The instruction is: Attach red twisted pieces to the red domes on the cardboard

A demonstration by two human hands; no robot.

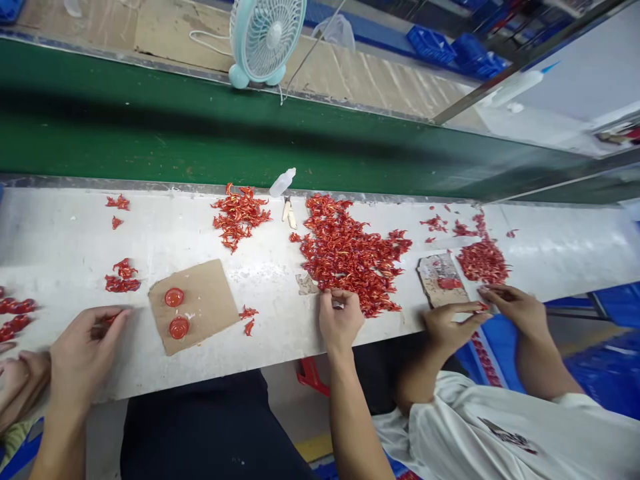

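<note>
A long white-topped workbench point(320, 253) runs across the view, with a green conveyor belt point(250, 143) behind its raised steel back lip and a teal desk fan point(265, 40) beyond the belt. Stacked blue plastic crates point(450, 53) sit further off. The print on a co-worker's white T-shirt point(507, 433) is too small to read, and no other writing is legible.

The largest heap of twisted red pieces point(350, 257) spreads from near the back lip almost to the bench's front edge. A smaller heap of red pieces point(240, 217) lies to its left, beside a white plastic squeeze bottle point(283, 183) lying on its side and a pale small tool point(289, 213). Open bench separates these from a brown cardboard square point(194, 307) bearing two round red domes point(175, 297).

The person's left hand point(85, 353) rests near the front edge, left of the cardboard, its fingers curled and pinching a small red piece point(109, 319). The right hand point(340, 320) sits at the big heap's front edge, fingers bent downward and nearly closed; whether it grips anything, I cannot tell.
</note>
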